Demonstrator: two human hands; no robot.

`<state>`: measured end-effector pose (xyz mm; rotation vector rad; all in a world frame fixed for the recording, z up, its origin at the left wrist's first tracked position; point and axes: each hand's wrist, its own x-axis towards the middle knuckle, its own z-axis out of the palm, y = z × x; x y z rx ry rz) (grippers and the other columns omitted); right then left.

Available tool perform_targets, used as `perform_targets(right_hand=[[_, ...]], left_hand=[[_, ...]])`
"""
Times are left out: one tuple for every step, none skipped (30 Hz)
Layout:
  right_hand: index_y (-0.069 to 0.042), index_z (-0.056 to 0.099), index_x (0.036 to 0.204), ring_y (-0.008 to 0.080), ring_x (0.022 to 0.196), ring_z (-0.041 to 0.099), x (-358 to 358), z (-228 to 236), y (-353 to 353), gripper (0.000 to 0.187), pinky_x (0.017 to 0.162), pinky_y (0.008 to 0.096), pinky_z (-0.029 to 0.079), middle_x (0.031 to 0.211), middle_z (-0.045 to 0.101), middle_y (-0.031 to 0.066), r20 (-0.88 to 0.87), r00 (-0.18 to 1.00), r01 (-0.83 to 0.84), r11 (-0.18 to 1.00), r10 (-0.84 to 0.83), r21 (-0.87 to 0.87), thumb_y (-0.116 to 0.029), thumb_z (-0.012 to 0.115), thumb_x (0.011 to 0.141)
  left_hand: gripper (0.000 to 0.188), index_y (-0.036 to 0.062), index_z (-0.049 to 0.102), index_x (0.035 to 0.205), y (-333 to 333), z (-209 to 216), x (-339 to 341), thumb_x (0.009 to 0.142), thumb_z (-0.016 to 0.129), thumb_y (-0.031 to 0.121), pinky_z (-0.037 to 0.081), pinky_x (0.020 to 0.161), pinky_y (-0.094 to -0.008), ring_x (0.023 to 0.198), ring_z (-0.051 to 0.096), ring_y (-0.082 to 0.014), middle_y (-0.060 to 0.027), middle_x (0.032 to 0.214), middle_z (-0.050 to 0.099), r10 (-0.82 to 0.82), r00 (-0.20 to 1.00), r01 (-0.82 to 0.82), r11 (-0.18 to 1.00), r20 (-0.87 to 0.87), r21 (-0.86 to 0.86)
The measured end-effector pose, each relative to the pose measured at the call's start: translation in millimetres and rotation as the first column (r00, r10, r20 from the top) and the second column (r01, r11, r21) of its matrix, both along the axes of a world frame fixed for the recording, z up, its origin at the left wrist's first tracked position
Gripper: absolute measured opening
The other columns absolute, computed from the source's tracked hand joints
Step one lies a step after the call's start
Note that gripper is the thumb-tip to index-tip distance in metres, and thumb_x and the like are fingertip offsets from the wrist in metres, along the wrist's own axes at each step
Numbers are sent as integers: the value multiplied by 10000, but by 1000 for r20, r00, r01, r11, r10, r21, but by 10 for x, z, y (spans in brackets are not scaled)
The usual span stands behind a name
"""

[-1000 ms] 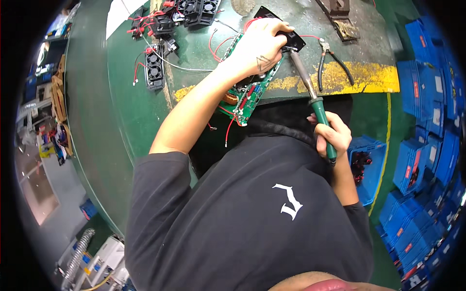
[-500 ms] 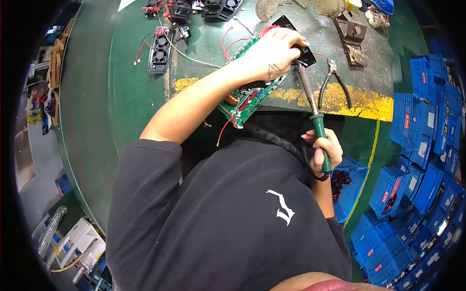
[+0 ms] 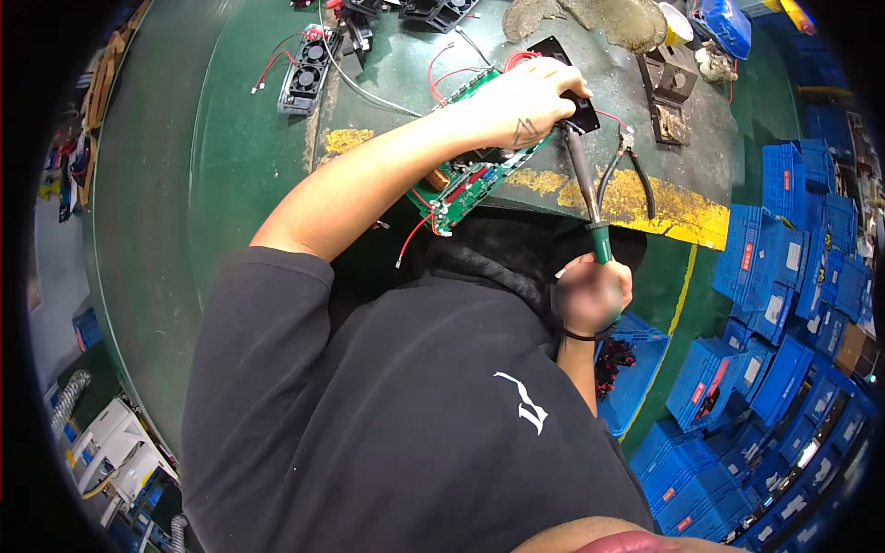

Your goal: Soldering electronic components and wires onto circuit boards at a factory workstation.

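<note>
Lowered right hand (image 3: 590, 295) fingers stay wrapped round soldering iron (image 3: 584, 184).

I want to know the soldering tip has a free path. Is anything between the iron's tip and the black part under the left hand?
Nothing visible. The soldering iron, held in the right hand, runs straight up to the black part beside the left hand. The pliers lie off to its right, apart.

Right hand (image 3: 590, 295) blurred; soldering iron (image 3: 583, 175) tip hidden.
</note>
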<state>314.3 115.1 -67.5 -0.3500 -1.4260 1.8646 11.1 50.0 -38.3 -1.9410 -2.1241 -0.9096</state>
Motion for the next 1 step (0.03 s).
perform_targets(right_hand=[[-53,468,891,299,539,599,2,-15,25,157,455,347,498,735,552,212,1,1000,-7,1000,7,-17,-209,484,904]], left_hand=[[269,56,720,1054,-1,5,-16,787,685,55,403,1139,-454,1297,533,-338,-112,1345,600,0,1000,0,1000,-14,-18]])
